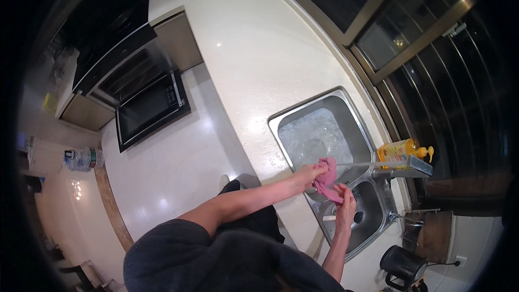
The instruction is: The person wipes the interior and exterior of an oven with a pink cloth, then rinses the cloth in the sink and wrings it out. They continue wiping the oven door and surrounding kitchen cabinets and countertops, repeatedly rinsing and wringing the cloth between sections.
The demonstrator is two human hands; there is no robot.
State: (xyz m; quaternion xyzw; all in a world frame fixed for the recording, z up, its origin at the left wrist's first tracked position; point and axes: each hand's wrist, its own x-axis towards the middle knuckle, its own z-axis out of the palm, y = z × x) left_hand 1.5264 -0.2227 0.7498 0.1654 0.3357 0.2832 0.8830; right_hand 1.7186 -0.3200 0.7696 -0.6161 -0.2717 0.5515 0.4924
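A wet-looking pink cloth is stretched between my two hands over the front part of a double stainless-steel sink. My left hand grips its bunched upper end. The lower end of the cloth lies in the fingers of my right hand, above the smaller basin. Foamy water partly fills the larger basin. From the faucet a thin stream of water runs toward the cloth.
Behind the sink stands a yellow pump bottle by the window. A black electric kettle is on the counter at right, near a brown board. An oven door hangs lowered over the floor at left.
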